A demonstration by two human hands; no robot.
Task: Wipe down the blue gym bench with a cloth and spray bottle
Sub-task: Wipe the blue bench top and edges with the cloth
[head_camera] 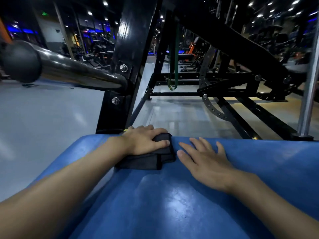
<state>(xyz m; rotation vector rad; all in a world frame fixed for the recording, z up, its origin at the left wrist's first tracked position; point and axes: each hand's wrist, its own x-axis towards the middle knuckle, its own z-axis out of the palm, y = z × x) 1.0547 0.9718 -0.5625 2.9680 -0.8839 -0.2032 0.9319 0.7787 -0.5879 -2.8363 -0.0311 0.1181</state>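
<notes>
Padding in worn blue covers the table (172, 195), its surface glossy with a pale sheen of ceiling light near the middle and scuffed toward the far edge. A dark, folded cloth (151, 161) lies on the table at the far edge, left of the middle. The left hand (143, 141) rests on top of the cloth, fingers curled over its far side and thumb pressed onto its top, gripping it. The right hand (205, 163) lies flat on the bare padding just beside the cloth, palm down, fingers straight and slightly spread, holding nothing. Both forearms are bare.

Beyond the far edge stands a black steel upright (127, 49) fixed with two bolts (123, 67). A polished bar (72, 68) runs from it toward the left and ends in a dark ball cap (20, 61). The floor (43, 126) is pale grey and shiny. To the right sits more black framework with a perforated curved plate (212, 109), and a green band (174, 66) hangs from it.

The room is a dim gym with ceiling spotlights, blue strip lighting and rows of machines in the distance. A green lit sign (44, 13) shows at the upper left, too blurred to read.
</notes>
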